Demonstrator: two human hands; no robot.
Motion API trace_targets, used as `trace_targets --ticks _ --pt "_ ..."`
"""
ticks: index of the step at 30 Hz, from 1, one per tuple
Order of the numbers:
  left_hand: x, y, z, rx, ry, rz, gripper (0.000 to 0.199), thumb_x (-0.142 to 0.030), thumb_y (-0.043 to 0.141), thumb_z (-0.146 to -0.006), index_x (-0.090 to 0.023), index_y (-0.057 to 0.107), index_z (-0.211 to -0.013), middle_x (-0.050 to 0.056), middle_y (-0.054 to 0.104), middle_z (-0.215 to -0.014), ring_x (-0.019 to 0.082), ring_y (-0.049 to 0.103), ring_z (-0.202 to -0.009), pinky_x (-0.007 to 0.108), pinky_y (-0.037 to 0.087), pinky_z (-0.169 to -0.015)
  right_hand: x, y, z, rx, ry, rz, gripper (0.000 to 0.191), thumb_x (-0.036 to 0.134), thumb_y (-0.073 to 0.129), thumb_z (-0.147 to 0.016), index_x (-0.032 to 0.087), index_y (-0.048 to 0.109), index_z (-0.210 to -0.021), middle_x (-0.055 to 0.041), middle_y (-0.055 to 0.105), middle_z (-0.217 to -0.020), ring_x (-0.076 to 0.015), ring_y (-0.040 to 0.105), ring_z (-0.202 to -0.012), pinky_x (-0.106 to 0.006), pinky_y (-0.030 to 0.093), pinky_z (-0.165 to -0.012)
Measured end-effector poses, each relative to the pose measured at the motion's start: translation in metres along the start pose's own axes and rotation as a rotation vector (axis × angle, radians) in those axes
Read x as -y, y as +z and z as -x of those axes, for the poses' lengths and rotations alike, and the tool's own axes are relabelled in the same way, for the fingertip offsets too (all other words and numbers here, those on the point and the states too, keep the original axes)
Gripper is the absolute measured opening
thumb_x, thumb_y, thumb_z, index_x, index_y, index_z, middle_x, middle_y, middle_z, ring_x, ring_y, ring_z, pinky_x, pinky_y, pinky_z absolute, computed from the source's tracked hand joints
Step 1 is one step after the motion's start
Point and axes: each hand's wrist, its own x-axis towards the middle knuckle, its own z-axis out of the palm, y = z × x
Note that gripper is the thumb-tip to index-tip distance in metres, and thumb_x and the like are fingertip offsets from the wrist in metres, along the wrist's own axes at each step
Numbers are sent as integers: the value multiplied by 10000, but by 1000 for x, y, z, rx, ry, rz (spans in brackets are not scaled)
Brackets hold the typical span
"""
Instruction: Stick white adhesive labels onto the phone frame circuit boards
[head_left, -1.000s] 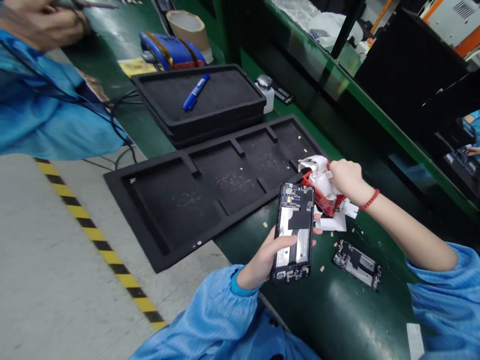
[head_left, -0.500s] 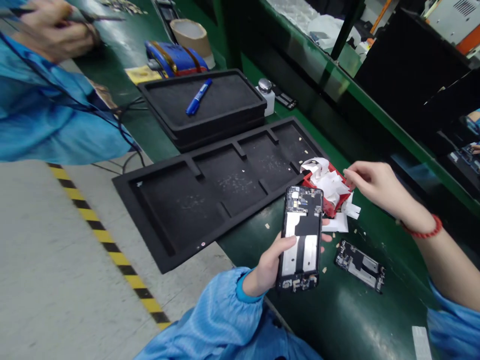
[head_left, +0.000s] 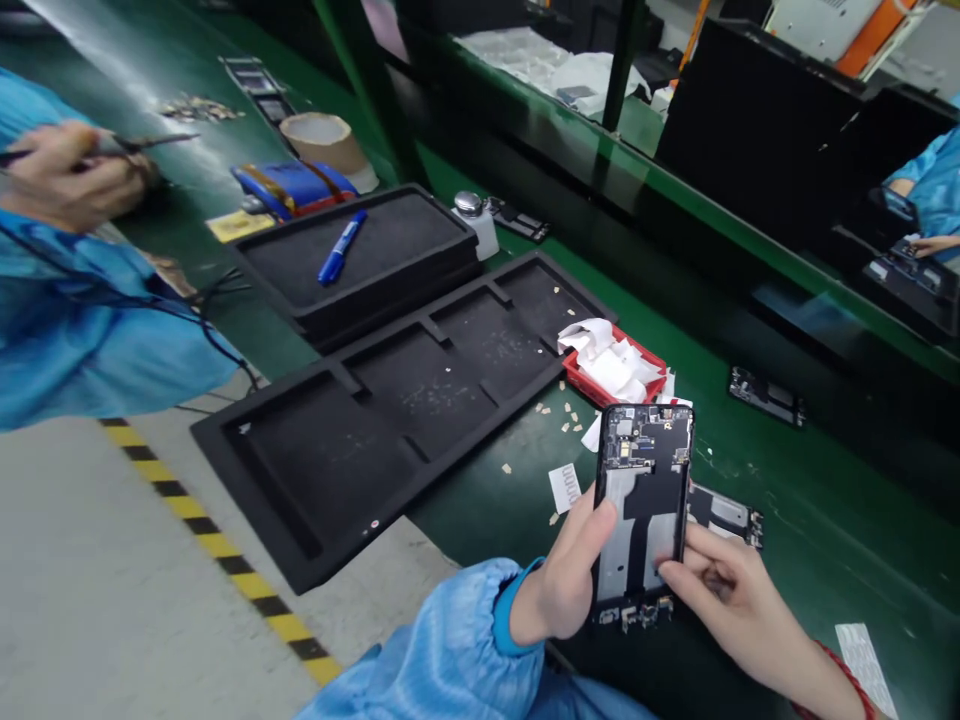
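An opened phone (head_left: 645,500) stands tilted toward me, its circuit board at the top and silver plates below. My left hand (head_left: 566,585) grips its left edge, thumb over the front. At the lower right edge, my right hand (head_left: 731,590) pinches the phone with its thumb on the front; the fingers behind are partly hidden. Another opened phone (head_left: 726,515) lies on the bench, partly covered by the held one. Beyond them sits a small red basket (head_left: 581,380) with crumpled white paper strips (head_left: 615,365). A white label sheet (head_left: 565,487) lies beside my left hand.
A long black compartment tray (head_left: 375,500) overhangs the bench edge. Behind it, a blue marker (head_left: 343,247) rests on stacked black trays (head_left: 277,290) near a white bottle (head_left: 480,230). At left, a co-worker's hand (head_left: 75,175) holds a thin pointed tool. A further opened phone (head_left: 765,397) lies right.
My right hand has come from beside the red basket down to the held phone and now grips its right edge. The view has shifted, and the label sheet now shows by my left hand.
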Motion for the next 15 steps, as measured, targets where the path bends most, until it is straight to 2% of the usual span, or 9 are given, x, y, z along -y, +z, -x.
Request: trace_targets --ticks 5,7,9,11,12,14,15 --pt "6 15 -3 29 -11 -145 562 -593 402 -1013 -180 698 -1253 100 749 -1027 292 621 -1211 419 458 -1098 -9 -4 20 -41 -63 -38 372 462 543 -981 141 591 -799 49 322 -592 -54 324 -555 -174 293 -528" --pt "12 19 -6 53 -48 -192 591 -607 380 -1014 -175 661 -1303 117 729 -1119 294 600 -1231 421 458 -1087 -17 -7 25 -86 -54 -61 427 489 556 -965 138 563 -723 46 317 -575 -49 315 -535 -175 281 -510" --pt "16 19 -11 44 -84 -229 598 -609 359 -1019 -194 586 -1386 120 661 -1294 277 563 -1265 397 464 -1056 -33 -21 23 -211 9 -70 468 551 601 -915 136 573 -702 31 385 -560 -54 348 -517 -182 289 -490" --pt "19 18 -15 -9 -94 -263 533 -569 407 -1022 -231 544 -1410 98 588 -1403 242 545 -1261 340 470 -1009 -56 -53 18 -466 97 -51 513 650 672 -810 138 642 -797 -15 539 -603 -92 469 -540 -206 371 -503" --pt "19 17 -17 -39 -90 -278 485 -538 445 -1020 -243 555 -1388 86 586 -1400 225 550 -1239 312 471 -985 -70 -77 16 -667 124 -31 586 705 711 -726 138 671 -868 -48 614 -654 -134 554 -586 -237 442 -538" --pt "19 15 -19 -45 -90 -300 384 -470 498 -1017 -247 612 -1309 72 641 -1309 198 587 -1169 273 474 -957 -99 -136 17 -934 158 31 752 806 666 -670 130 662 -999 -93 677 -764 -178 620 -670 -295 516 -615" --pt "19 14 -20 -29 -96 -304 347 -444 510 -1017 -249 636 -1275 66 671 -1248 186 610 -1128 260 479 -953 -112 -167 21 -1034 181 75 763 815 625 -708 121 656 -1026 -97 678 -776 -176 619 -669 -307 522 -622"
